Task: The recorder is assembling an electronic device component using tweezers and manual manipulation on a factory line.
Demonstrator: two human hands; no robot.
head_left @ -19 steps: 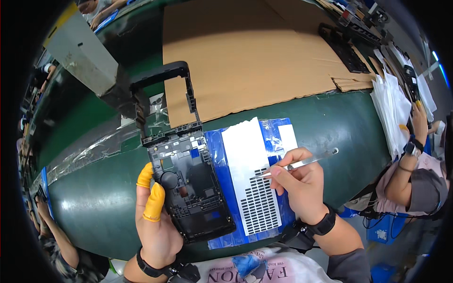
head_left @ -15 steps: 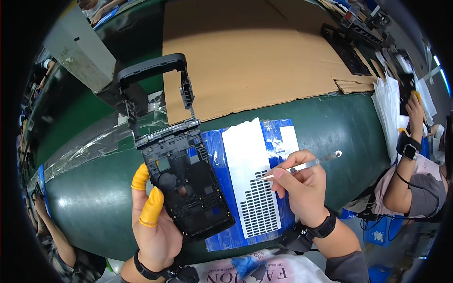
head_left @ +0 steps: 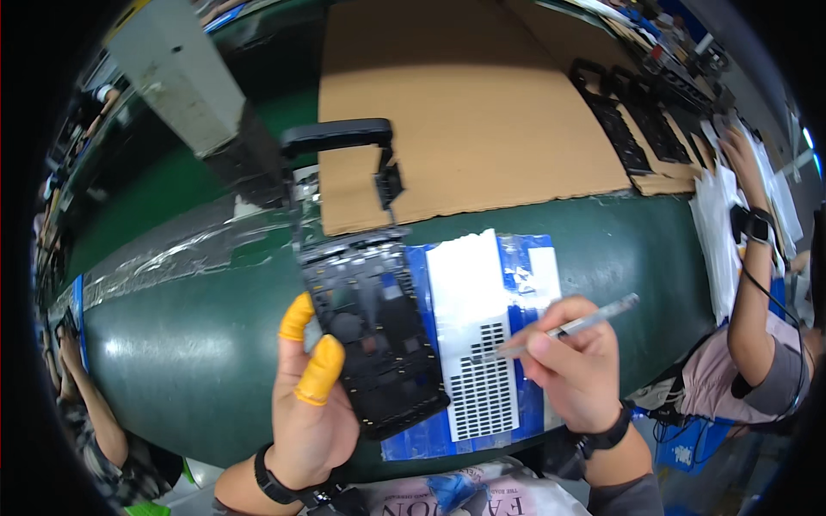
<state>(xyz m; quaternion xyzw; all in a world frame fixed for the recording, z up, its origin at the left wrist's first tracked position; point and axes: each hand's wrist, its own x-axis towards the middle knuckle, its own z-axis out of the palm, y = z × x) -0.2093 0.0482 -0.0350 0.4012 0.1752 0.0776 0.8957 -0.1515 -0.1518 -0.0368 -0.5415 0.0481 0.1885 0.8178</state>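
My left hand (head_left: 303,417), yellow finger cots on its thumb and a finger, grips a black plastic housing (head_left: 379,344) by its left edge. The housing is tilted, its ribbed inner side facing up and its loop handle (head_left: 337,135) pointing away from me. Between the fingertips of my right hand (head_left: 572,370) is a pair of tweezers (head_left: 607,312). Their blurred tips are over a white sheet (head_left: 465,271) with rows of small black rectangular stickers (head_left: 483,408). I cannot tell whether the tips touch a sticker. Beneath the sheet lies a blue taped board (head_left: 538,404).
A brown cardboard sheet (head_left: 447,112) covers the far part of the green table (head_left: 189,344). Similar black housings (head_left: 615,129) lie at its right end. On the right a co-worker's arm (head_left: 753,193) reaches over white sheets (head_left: 716,249). A grey post (head_left: 185,82) rises at the left.
The view has shifted, so most things sit farther right and lower. My tweezers are now over the sticker rows. At the far right another black housing shows, and the co-worker's hand is farther away.
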